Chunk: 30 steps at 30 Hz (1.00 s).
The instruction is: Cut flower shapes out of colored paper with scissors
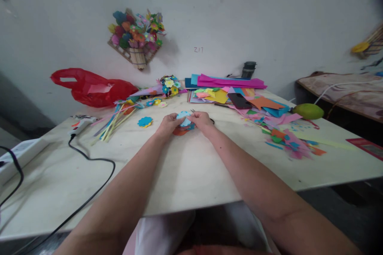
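Note:
A light blue paper flower point(183, 117) is held up between my two hands over the middle of the table. My left hand point(170, 124) pinches its left edge with thumb and fingers. On the other side my right hand point(202, 121) has closed on the right edge. Below it, an orange paper flower point(179, 132) and a darker blue piece show partly, and I cannot tell whether they are held or lying there. Scissors are mostly hidden behind my right hand, with only the tips and a bit of dark handle visible. To the left lies a blue paper flower point(145, 121) over a yellow one.
Paper strips point(112, 123), a glue gun point(82, 125) with its cord, a power strip point(22, 153) and a red plastic bag point(95, 89) occupy the left. Coloured sheets point(230, 81), a phone point(239, 101), paper scraps point(291, 141) and a green-yellow fruit point(308, 111) are at the right.

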### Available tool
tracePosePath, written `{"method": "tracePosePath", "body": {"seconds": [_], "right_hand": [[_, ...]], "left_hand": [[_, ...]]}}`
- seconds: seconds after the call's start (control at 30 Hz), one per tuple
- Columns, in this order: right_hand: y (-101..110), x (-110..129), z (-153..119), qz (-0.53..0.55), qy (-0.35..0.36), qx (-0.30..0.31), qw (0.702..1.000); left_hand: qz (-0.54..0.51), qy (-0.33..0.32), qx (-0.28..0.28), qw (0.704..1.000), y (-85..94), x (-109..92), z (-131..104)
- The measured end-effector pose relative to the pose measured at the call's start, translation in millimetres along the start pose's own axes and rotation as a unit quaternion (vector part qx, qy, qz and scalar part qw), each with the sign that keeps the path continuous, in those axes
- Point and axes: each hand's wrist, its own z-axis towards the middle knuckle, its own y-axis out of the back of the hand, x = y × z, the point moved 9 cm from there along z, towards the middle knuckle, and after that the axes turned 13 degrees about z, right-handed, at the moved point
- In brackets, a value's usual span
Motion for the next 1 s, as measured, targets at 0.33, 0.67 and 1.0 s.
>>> {"method": "tracePosePath", "body": {"seconds": [0.33, 0.67, 1.0], "right_hand": [[44, 34, 3, -0.423, 0.035, -0.086, 0.902], [45, 23, -4, -0.618, -0.073, 0.015, 0.782], [27, 31, -8, -0.642, -0.002, 0.02, 0.767]], "left_hand": [[-0.018, 0.012, -0.003, 1.0, 6.5, 3, 0], [-0.043, 0.007, 0.006, 0.999, 6.1, 4, 1], [-0.042, 0.005, 0.001, 0.999, 9.3, 3, 1]]}}
